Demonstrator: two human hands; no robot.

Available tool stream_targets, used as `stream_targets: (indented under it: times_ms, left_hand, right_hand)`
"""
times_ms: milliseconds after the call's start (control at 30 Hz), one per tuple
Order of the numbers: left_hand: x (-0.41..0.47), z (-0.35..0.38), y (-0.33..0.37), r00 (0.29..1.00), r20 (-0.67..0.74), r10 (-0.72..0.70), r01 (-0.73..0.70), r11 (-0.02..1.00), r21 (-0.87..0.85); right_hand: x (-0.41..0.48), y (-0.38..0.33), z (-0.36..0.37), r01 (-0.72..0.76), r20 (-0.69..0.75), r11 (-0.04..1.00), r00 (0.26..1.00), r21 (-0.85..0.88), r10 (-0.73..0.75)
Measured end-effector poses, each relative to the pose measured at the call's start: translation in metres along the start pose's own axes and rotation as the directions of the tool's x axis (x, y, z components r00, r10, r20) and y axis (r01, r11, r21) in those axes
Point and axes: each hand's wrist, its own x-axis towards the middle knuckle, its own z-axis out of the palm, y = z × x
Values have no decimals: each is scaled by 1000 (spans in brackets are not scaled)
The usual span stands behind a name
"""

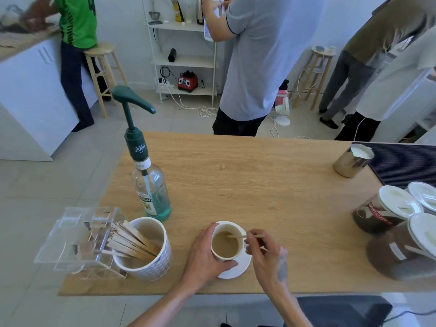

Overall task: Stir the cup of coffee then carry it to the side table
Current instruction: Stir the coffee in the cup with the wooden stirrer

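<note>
A white cup [232, 226] of milky coffee [224, 244] stands on a white saucer [240, 267] near the front edge of the wooden table [259, 185]. My left hand [205, 258] wraps around the cup's left side. My right hand [265, 252] pinches a thin wooden stirrer [238, 236] that lies across the rim with its tip in the coffee.
A patterned mug [151, 263] of wooden stirrers and a clear acrylic box [77, 241] sit left of the cup. Behind them stands a syrup pump bottle [148, 182]. A steel milk jug [352, 160], black mat [405, 161] and lidded jars [387, 208] are at right. Three people stand beyond the table.
</note>
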Motion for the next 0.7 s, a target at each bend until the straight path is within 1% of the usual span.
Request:
stream_targets:
  times_ms: [133,200,267,333,400,433,600,700]
  left_hand:
    - [2,2,-2,1000,-1,7,-7,1000,4]
    - [1,3,-3,1000,-11,8,-8,1000,-1]
    - [1,3,-4,1000,-22,2,-2,1000,1]
    - [1,4,-5,1000,-22,-7,7,1000,-2]
    - [1,3,-4,1000,-19,-11,11,1000,-7]
    - [2,3,-4,1000,-16,-12,12,1000,-8]
    - [1,4,-6,1000,-3,-24,24,1000,11]
    - [1,4,-6,1000,-3,-18,18,1000,11]
  right_hand:
    - [-13,8,-8,-59,81,997,995,42,56]
    - [-14,11,-18,-66,113,997,992,43,61]
    - [-7,14,-25,-60,90,998,994,14,58]
    - [4,17,-26,-56,18,998,998,-20,57]
    - [11,15,-20,-34,-36,999,999,-24,33]
    - [12,13,-15,-23,-36,1000,999,-12,23]
    - [-5,9,-5,-67,77,992,995,103,59]
    - [-8,17,-20,-114,131,989,986,99,101]
